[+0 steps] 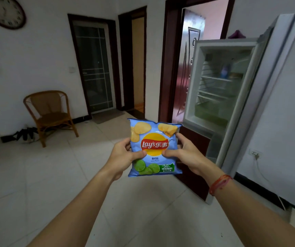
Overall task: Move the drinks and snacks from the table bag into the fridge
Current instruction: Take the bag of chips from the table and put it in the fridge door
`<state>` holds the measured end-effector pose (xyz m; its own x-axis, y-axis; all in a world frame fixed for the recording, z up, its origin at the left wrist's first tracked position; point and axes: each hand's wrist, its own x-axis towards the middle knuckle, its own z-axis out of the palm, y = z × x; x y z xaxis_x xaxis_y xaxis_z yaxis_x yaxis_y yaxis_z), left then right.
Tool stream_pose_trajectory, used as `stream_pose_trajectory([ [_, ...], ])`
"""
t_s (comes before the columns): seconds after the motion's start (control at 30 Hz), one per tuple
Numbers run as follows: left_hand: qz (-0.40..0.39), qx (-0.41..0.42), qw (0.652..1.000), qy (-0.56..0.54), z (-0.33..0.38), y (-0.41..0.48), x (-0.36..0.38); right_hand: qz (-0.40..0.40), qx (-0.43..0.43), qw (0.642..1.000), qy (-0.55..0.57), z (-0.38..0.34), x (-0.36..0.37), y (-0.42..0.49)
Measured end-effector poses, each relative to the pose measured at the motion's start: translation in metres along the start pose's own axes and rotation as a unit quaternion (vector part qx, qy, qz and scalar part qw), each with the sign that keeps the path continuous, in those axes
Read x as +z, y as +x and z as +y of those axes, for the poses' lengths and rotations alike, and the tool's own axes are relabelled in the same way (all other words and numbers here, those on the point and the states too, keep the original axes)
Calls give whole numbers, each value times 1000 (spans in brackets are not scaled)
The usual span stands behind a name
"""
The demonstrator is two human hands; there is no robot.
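Two grips hold one crisp packet (153,148). The left grip (123,155) is curled round its left edge with the thumb pressed on the front, and the right grip (185,154) is curled round the right edge in the same way. A red cord (219,183) is worn at that wrist. The packet is held upright in the air above the tiled floor (71,175), short of the fridge (194,77) and lower than its open upper compartment.

The step in hand is judged to be the carry to the fridge. It would be done well if the packet were gripped lightly, so that the crisps are not crushed. It should then be raised to the level of a wire shelf (216,78) and slid in clear of the bluish item (225,70) standing there. One grip could be freed, since the door (275,86) is swung wide on the right.

The bluish item is blurred and cannot be identified. The fridge's lower part is partly covered by the packet and the right grip. The tabletop and its bag are out of view, so what remains to be moved cannot be told.
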<state>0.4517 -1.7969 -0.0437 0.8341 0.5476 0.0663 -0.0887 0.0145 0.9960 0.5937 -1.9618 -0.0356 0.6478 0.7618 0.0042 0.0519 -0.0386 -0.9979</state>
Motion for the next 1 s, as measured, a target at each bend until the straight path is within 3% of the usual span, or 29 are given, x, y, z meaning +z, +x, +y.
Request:
stream_pose_trajectory([
  [0.37,-40,1,999,3,-36,199,-49,18,5,1000,2,22,-13,189],
  [0.67,-102,38,993,36,-42,400,-93,81,-5,997,9,12,-18,358],
  [1.0,-167,45,983,56,-64,559,-78,151,9,988,16,22,-65,473],
])
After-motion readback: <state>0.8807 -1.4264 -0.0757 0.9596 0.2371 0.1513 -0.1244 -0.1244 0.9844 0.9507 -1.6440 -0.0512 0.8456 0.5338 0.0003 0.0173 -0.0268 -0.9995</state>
